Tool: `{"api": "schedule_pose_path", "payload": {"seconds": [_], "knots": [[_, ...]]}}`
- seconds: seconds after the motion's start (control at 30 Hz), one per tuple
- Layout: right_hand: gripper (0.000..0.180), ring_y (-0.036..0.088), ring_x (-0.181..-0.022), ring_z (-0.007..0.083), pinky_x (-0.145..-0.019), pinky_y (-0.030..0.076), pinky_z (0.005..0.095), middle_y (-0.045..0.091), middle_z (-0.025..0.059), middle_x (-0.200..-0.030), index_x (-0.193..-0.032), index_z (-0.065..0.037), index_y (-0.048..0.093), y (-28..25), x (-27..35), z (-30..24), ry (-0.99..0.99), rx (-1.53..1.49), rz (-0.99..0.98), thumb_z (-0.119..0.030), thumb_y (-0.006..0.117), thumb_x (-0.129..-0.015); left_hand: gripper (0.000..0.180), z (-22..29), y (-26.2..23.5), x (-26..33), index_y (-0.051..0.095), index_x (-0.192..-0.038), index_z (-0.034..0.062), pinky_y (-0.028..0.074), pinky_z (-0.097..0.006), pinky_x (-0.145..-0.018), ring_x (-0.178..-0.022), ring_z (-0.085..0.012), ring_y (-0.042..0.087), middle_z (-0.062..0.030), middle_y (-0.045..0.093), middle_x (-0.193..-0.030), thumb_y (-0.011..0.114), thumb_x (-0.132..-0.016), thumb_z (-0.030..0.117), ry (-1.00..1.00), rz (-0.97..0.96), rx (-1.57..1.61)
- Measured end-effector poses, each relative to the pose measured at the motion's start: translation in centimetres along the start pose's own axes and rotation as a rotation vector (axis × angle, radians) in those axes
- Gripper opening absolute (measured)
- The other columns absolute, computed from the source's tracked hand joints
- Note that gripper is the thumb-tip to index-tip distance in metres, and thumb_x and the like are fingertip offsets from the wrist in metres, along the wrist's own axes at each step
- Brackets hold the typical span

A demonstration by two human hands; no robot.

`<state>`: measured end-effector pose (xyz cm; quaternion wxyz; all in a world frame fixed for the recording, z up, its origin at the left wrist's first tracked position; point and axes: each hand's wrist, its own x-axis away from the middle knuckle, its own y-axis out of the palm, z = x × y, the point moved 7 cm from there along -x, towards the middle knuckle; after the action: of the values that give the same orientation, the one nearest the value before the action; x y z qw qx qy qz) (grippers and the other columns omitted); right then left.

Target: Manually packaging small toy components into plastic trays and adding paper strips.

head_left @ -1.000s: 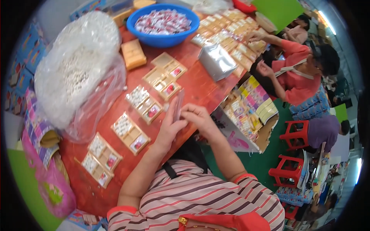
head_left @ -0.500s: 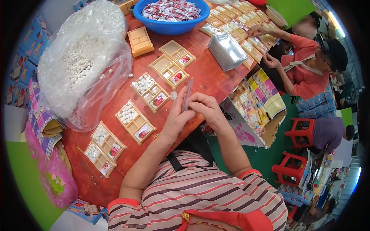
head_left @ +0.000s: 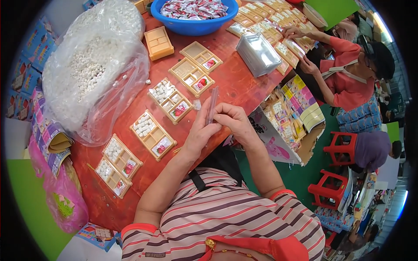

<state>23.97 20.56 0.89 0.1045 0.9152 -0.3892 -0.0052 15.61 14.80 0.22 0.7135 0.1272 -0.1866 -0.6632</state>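
Observation:
Over the near edge of the red table, my left hand (head_left: 199,132) and my right hand (head_left: 237,124) are closed on clear plastic covers (head_left: 213,102), seen almost edge-on; how many there are I cannot tell. Left of my hands runs a slanting row of tan compartment trays. The closest tray (head_left: 168,103) and another tray (head_left: 152,138) hold small white pieces and a strawberry-printed packet. Two trays (head_left: 114,174) farther left also hold white pieces and packets. Beyond, two trays (head_left: 183,71) have packets but no white pieces in the large compartments.
A big clear bag of white pieces (head_left: 89,71) covers the table's left. At the back are a blue basin of packets (head_left: 193,26), stacked tan trays (head_left: 159,43) and a stack of clear covers (head_left: 258,56). On the right, a co-worker (head_left: 348,78) handles filled trays; an open carton (head_left: 287,126) stands nearer.
My hands keep their grip on the clear covers and have barely moved. The view has shifted slightly. The co-worker's hands have moved a little over the trays.

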Motion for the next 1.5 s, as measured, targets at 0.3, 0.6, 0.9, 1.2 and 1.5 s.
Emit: {"api": "schedule_pose_path", "payload": {"seconds": [0.3,0.6,0.9,1.2,1.5], "knots": [[0.009,0.049,-0.073,0.0041,-0.066,0.04,0.0203,0.056,-0.0035,-0.079,-0.085,-0.002,0.059,-0.2,0.0,0.6,0.005,-0.009,-0.024,-0.008,0.056,-0.09,0.078,-0.8,-0.2,-0.1,0.021,-0.151,0.0043,0.032,-0.029,-0.106,-0.128,-0.0166,0.039,-0.0083,0.038,-0.139,0.055,-0.082,0.008,0.006,-0.008,-0.011],[0.011,0.052,-0.077,0.0046,-0.071,0.041,0.0205,0.058,-0.0022,-0.083,-0.089,-0.002,0.06,-0.1,0.3,1.3,0.048,-0.155,-0.019,-0.012,0.055,-0.093,0.078,-1.0,-0.4,0.3,0.02,-0.151,0.0032,0.03,-0.031,-0.109,-0.132,-0.0185,0.036,-0.0096,0.036,-0.142,0.055,-0.082,0.01,-0.034,0.0,-0.009],[0.01,0.055,-0.075,0.0052,-0.069,0.043,0.0209,0.059,-0.0013,-0.083,-0.09,-0.001,0.061,-0.1,0.5,1.0,0.042,-0.176,-0.015,-0.01,0.057,-0.093,0.079,-1.2,-0.3,0.2,0.02,-0.152,0.0032,0.029,-0.031,-0.11,-0.134,-0.0187,0.035,-0.0099,0.035,-0.144,0.055,-0.082,0.01,-0.053,-0.003,0.017],[0.009,0.053,-0.075,0.0044,-0.069,0.042,0.0206,0.058,-0.0024,-0.082,-0.088,-0.002,0.06,-0.1,0.3,0.6,0.045,-0.142,-0.022,-0.01,0.058,-0.091,0.078,-1.0,-0.3,-0.1,0.02,-0.151,0.0031,0.029,-0.031,-0.109,-0.134,-0.0185,0.035,-0.0098,0.035,-0.143,0.055,-0.081,0.01,-0.04,-0.016,0.009],[0.011,0.052,-0.076,0.0051,-0.071,0.041,0.021,0.058,-0.0018,-0.081,-0.086,-0.003,0.06,0.0,-0.2,0.5,0.025,-0.107,-0.047,-0.011,0.056,-0.091,0.078,-0.2,0.0,0.2,0.019,-0.152,0.004,0.029,-0.031,-0.109,-0.131,-0.0179,0.037,-0.008,0.037,-0.141,0.055,-0.083,0.012,-0.04,-0.046,0.049]]}}
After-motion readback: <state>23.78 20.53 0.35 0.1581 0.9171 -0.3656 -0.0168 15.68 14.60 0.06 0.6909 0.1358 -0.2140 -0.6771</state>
